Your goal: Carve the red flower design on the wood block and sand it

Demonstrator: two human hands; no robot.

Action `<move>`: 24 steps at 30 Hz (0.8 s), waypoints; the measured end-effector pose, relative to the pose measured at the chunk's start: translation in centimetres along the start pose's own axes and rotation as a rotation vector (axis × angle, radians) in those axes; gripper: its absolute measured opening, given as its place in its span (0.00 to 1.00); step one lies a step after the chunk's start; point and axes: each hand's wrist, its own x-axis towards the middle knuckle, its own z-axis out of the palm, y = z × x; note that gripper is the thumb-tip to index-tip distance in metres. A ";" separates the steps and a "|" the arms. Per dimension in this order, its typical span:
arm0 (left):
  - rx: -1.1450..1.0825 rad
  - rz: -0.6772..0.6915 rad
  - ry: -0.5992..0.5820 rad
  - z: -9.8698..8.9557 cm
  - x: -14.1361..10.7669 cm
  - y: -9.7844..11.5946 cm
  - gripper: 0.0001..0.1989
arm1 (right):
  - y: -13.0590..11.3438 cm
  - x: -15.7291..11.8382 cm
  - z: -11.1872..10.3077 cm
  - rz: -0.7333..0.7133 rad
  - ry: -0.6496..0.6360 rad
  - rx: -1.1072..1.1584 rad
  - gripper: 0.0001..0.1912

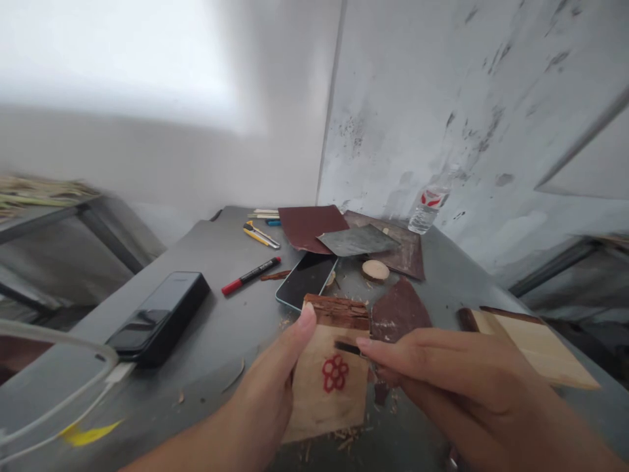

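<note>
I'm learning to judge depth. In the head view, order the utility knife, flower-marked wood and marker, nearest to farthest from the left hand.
1. Flower-marked wood: gripped by the left hand.
2. Marker: left of the phone, beyond that hand.
3. Utility knife: farther back, behind the marker.

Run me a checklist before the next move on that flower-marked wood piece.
1. Wood piece held: ok, the left hand grips its side, thumb at the bark edge.
2. Dark strip in grip: ok, the right hand pinches its end.
3. Red flower drawing unobstructed: ok, all petals show.
4. Table free of debris: not ok, shavings lie by the wood piece.
5. Utility knife blade retracted: cannot tell, too small.
</note>
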 end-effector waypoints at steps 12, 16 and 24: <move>-0.039 -0.054 -0.053 0.2 -0.3 0.0 0.29 | 0.6 0.5 0.9 -0.135 0.084 0.108 0.18; 0.013 -0.113 -0.001 -0.2 0.1 0.2 0.32 | 1.1 0.3 1.1 -0.214 0.087 -0.022 0.23; -0.010 -0.037 0.071 0.3 -0.1 1.5 0.33 | 0.3 -0.2 -0.1 -0.200 0.049 -0.078 0.21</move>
